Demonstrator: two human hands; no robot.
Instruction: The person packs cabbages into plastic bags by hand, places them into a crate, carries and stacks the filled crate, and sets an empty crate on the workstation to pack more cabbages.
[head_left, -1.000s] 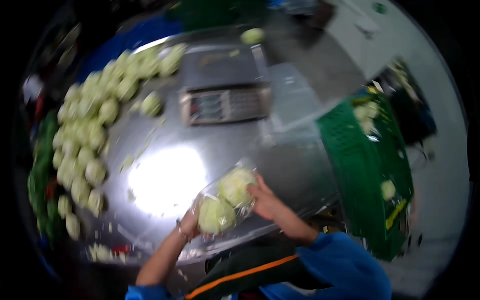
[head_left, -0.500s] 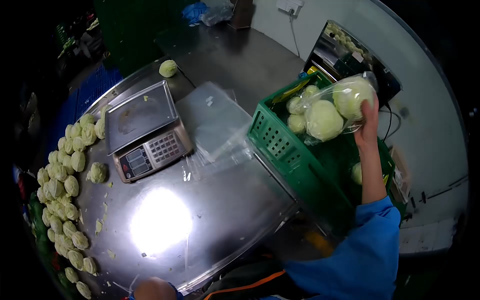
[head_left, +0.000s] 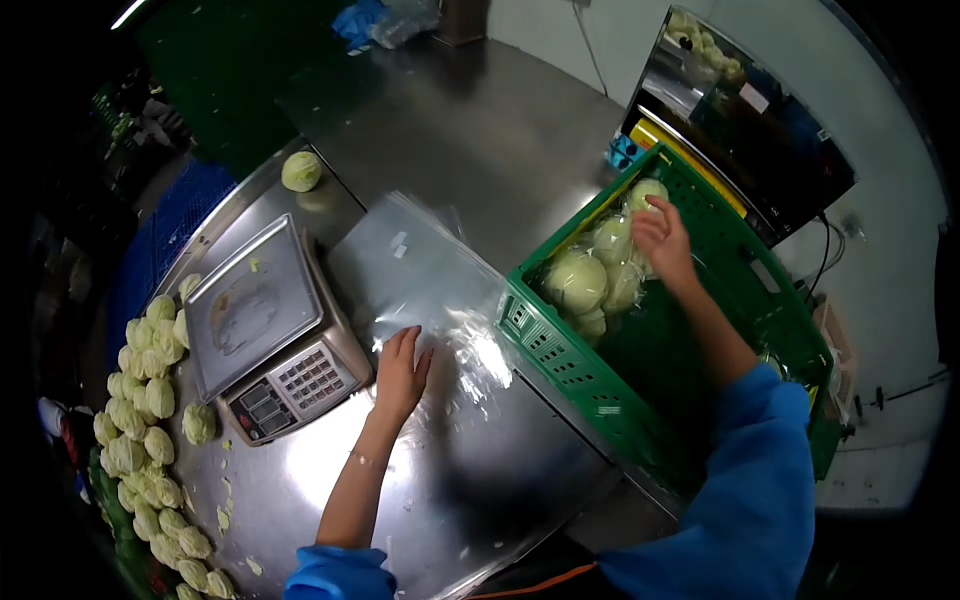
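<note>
My right hand [head_left: 661,240] is over the green crate [head_left: 560,350], its fingers apart and slightly bent, touching or just above the bagged cabbages [head_left: 578,281] in the crate's far left part. Clear film wraps these cabbages. My left hand [head_left: 402,378] holds nothing; its fingers are spread above the near edge of a stack of clear plastic bags [head_left: 400,255] on the metal table, just right of the scale's keypad [head_left: 311,377].
The scale [head_left: 255,300] has a bare tray. Many loose cabbages [head_left: 150,400] line the table's left side, one [head_left: 301,171] sits at its far edge. A dark glossy panel [head_left: 740,120] leans by the wall behind the crate.
The bagged cabbages have gone from my raised right hand down into the crate, and that hand has let go. My left hand has moved up from the table's near edge to the plastic bags.
</note>
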